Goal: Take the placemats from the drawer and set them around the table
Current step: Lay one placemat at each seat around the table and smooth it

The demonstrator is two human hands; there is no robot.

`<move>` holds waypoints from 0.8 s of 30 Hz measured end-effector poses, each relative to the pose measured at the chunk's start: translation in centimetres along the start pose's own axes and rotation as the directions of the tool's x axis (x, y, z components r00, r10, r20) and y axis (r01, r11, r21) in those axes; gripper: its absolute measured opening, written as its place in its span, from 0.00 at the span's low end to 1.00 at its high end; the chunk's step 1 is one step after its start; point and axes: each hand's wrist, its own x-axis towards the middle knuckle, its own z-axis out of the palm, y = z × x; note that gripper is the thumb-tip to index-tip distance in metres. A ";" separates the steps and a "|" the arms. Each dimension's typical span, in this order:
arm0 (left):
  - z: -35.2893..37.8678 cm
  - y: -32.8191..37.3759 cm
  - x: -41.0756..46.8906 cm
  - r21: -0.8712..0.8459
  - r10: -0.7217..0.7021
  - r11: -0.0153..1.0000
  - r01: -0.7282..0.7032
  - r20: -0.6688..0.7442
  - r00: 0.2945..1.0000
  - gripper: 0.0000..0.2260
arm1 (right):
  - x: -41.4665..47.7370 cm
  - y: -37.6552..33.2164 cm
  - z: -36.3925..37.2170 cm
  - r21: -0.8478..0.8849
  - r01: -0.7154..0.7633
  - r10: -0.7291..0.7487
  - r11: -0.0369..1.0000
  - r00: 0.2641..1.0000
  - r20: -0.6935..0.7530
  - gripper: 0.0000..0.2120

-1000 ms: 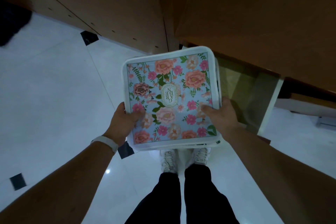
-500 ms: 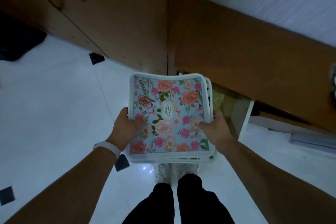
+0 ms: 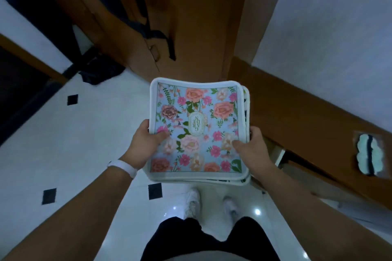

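A stack of square placemats [image 3: 197, 112], light blue with pink and orange flowers and a white border, is held flat in front of me at waist height. My left hand [image 3: 144, 144] grips its left edge, thumb on top. On the right edge, my right hand [image 3: 252, 150] holds the same stack, thumb on the floral face. Edges of several mats show under the top one at the right and near sides. The open drawer [image 3: 280, 154] peeks out low behind my right hand, mostly hidden.
Brown wooden cabinets [image 3: 191, 27] stand ahead and run along the right wall. A dark bag with straps [image 3: 101, 68] lies at the cabinet foot on the left. White floor tiles with black diamond insets [image 3: 154, 191] surround my feet [image 3: 193, 199].
The view has tilted upward, showing more cabinet and wall. The stack stays in both hands and sits lower in the frame; the drawer has slipped mostly out of sight.
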 end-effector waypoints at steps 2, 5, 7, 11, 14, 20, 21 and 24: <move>-0.9 1.2 -2.5 -0.015 0.008 1.000 -0.009 -0.038 0.999 0.13 | -1.4 -1.6 -1.0 -0.029 0.037 -0.036 0.999 0.998 0.050 0.18; -1.6 2.7 -6.5 -0.069 0.012 0.998 -0.016 -0.063 0.998 0.13 | -3.1 -3.5 -3.0 -0.039 0.085 -0.079 0.996 0.989 0.125 0.19; -1.4 3.7 -9.2 -0.106 0.020 0.994 -0.032 -0.115 0.993 0.13 | -4.1 -4.6 -4.2 -0.048 0.136 -0.125 0.990 0.977 0.172 0.19; -1.3 4.3 -14.5 -0.155 0.027 0.986 -0.066 -0.239 0.971 0.13 | -5.9 -6.6 -5.6 -0.102 0.241 -0.204 0.965 0.937 0.282 0.22; -2.6 4.0 -18.6 -0.209 0.031 0.972 -0.108 -0.342 0.939 0.13 | -7.7 -8.2 -5.0 -0.130 0.338 -0.268 0.932 0.886 0.379 0.21; -7.7 0.7 -27.1 -0.311 -0.026 0.937 -0.162 -0.524 0.852 0.14 | -13.2 -10.6 0.4 -0.147 0.502 -0.353 0.852 0.758 0.548 0.20; -8.7 -0.2 -28.4 -0.330 -0.042 0.928 -0.171 -0.550 0.834 0.14 | -14.3 -10.8 1.6 -0.141 0.526 -0.361 0.839 0.731 0.579 0.20; -11.4 -3.2 -32.4 -0.383 -0.092 0.901 -0.205 -0.630 0.771 0.13 | -17.7 -11.0 5.4 -0.144 0.596 -0.373 0.790 0.653 0.659 0.19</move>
